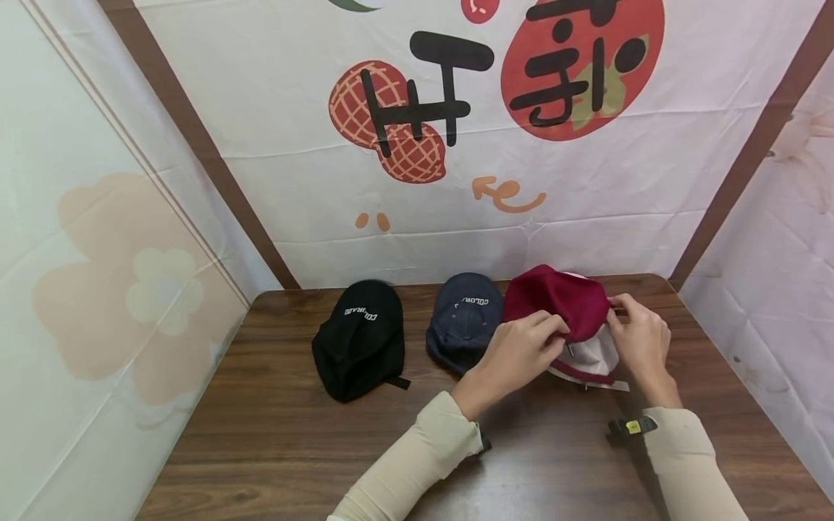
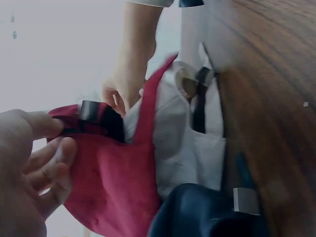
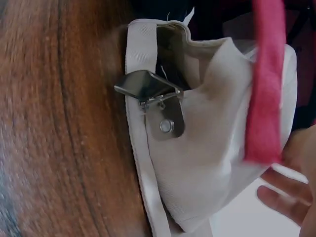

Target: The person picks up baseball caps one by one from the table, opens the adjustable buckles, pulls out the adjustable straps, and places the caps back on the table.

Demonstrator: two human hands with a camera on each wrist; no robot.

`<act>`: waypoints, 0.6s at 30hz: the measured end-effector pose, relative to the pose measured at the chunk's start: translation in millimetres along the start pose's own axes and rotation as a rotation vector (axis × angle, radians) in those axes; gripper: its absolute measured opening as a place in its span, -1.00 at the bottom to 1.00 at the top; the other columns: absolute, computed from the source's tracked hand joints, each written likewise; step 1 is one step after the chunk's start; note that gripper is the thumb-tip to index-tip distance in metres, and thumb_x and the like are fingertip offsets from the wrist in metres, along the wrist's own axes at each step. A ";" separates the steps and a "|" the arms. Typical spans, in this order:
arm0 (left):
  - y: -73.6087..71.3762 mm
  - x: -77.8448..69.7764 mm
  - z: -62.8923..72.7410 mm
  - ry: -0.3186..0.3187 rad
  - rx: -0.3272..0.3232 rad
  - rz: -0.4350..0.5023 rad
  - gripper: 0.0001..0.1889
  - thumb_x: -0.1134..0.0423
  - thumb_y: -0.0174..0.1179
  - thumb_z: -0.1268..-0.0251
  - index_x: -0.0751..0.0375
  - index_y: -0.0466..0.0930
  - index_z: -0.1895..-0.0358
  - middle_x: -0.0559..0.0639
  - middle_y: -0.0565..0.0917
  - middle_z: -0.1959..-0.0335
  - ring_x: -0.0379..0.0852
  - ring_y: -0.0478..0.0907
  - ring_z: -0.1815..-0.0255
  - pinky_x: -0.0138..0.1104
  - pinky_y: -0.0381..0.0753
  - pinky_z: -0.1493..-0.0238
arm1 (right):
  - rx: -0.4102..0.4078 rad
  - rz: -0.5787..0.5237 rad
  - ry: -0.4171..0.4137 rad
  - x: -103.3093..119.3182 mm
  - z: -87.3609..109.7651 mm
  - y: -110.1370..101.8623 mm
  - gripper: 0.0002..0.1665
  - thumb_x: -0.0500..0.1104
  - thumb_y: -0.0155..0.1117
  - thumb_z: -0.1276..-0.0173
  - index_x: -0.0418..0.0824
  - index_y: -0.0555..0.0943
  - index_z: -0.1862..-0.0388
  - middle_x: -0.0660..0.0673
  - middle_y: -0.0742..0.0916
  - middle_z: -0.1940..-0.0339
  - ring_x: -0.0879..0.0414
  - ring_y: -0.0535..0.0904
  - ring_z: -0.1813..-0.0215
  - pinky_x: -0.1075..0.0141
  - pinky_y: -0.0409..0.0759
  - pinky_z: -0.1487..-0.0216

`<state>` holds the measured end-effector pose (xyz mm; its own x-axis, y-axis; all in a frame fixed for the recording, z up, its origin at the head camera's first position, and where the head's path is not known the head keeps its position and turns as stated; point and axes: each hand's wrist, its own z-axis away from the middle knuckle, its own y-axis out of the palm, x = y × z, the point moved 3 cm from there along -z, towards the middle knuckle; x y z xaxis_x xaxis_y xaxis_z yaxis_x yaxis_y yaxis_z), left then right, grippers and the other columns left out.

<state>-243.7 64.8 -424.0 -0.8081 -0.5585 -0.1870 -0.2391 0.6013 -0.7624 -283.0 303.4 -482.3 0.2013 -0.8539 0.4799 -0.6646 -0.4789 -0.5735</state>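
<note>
While both hands are on the maroon cap (image 1: 550, 297), the left hand (image 1: 517, 349) has thumb and fingers closed in a pinch on its near side, and the right hand (image 1: 643, 341) looks to be pinching the other end, though how much cloth it's got is hard to see. So the cap's up between the hands, over the pale cap (image 1: 596, 353), and that's what I'd worry about: a loose maroon strap (image 3: 266, 98) hangs in front of the pale cap, near its metal clasp (image 3: 166, 126), so it could snag and drag that cap along. The pinches look slim too; if one slips, the cloth probably flops or folds in. Just left of the left hand is the navy cap (image 1: 459, 325), close enough to get shoved by a sloppy sweep. Farther left, the black cap (image 1: 361, 336) is well apart. Beyond the hands, the worktop (image 1: 287, 449) ends close behind the caps, backdrop (image 1: 417, 253) there, so little room. Best space imo is nearer than the hands, between the forearms (image 1: 410, 467).
</note>
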 end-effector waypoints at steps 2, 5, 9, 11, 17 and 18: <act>5.9 -0.4 2.8 -0.012 0.056 -0.029 -0.88 0.23 0.31 -0.49 -0.06 0.75 0.03 -0.23 0.75 0.16 -0.38 0.56 0.35 -0.66 0.52 0.26 | 0.066 0.011 0.040 -2.8 1.7 0.3 -0.82 -0.30 0.37 -0.45 -0.22 0.78 0.01 -0.33 0.86 0.17 -0.31 0.73 0.37 0.12 0.36 0.48; 14.0 -0.7 6.7 -0.032 0.134 -0.044 -0.89 0.20 0.32 -0.49 -0.09 0.73 0.03 -0.23 0.75 0.13 -0.37 0.57 0.34 -0.64 0.53 0.26 | 0.137 0.016 0.077 -7.1 3.0 0.8 -0.79 -0.26 0.36 -0.49 -0.20 0.79 -0.03 -0.34 0.86 0.14 -0.29 0.73 0.32 0.16 0.34 0.44; 23.1 -0.3 9.7 -0.057 0.198 -0.061 -0.89 0.16 0.32 -0.50 -0.12 0.73 0.02 -0.24 0.75 0.10 -0.37 0.57 0.33 -0.62 0.53 0.27 | 0.175 0.008 0.082 -11.0 3.4 0.4 -0.76 -0.25 0.36 -0.49 -0.21 0.79 -0.07 -0.37 0.85 0.13 -0.32 0.76 0.24 0.15 0.36 0.44; 27.0 0.4 10.2 -0.067 0.215 -0.066 -0.89 0.15 0.33 -0.50 -0.13 0.74 0.01 -0.24 0.75 0.09 -0.37 0.57 0.32 -0.61 0.54 0.27 | 0.187 0.008 0.089 -11.8 3.7 -0.4 -0.75 -0.25 0.34 -0.49 -0.21 0.79 -0.08 -0.36 0.85 0.12 -0.33 0.75 0.23 0.14 0.37 0.43; 37.9 2.9 10.9 -0.075 0.259 -0.063 -0.87 0.14 0.33 -0.50 -0.16 0.75 0.00 -0.28 0.75 0.10 -0.40 0.57 0.30 -0.59 0.55 0.26 | 0.243 0.006 0.129 -13.9 6.0 -1.4 -0.69 -0.27 0.24 -0.49 -0.23 0.77 -0.13 -0.38 0.84 0.08 -0.31 0.73 0.20 0.06 0.42 0.38; 39.7 3.6 11.1 -0.077 0.266 -0.062 -0.87 0.14 0.34 -0.50 -0.17 0.76 0.00 -0.29 0.75 0.10 -0.40 0.57 0.29 -0.59 0.55 0.25 | 0.249 0.005 0.132 -14.4 6.5 -1.3 -0.68 -0.28 0.24 -0.48 -0.23 0.77 -0.13 -0.37 0.83 0.08 -0.30 0.72 0.21 0.06 0.43 0.37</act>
<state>-250.1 80.4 -461.8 -0.7508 -0.6374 -0.1732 -0.1292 0.3989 -0.9079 -280.3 315.0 -492.8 0.0920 -0.8305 0.5494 -0.4652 -0.5237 -0.7137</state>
